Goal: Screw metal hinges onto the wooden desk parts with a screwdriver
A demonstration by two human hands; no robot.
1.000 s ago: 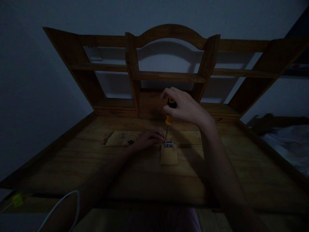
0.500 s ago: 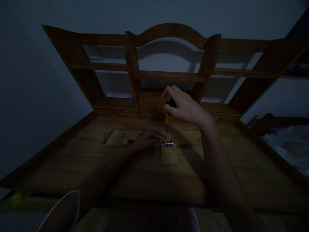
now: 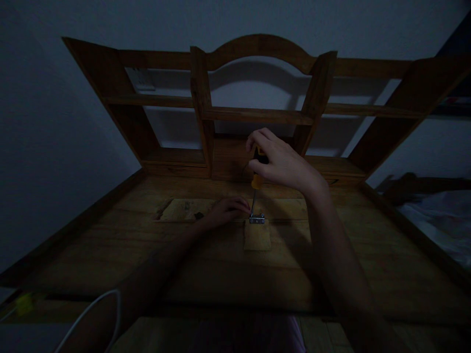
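Fingers of my right hand (image 3: 276, 158) grip a screwdriver (image 3: 256, 184), covering part of its black-and-yellow handle (image 3: 257, 181); whether my left hand (image 3: 226, 212) pinches anything, I cannot tell. The thin shaft's tip is at a shiny metal fitting (image 3: 256, 219).

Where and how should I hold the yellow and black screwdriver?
Probably take the yellow-and-black screwdriver by its thick handle, from above and the right, where the bare right hand holds it. It stands nearly upright, handle uppermost, its thin metal shaft running down to the small silver metal fitting, close to the bare left hand.
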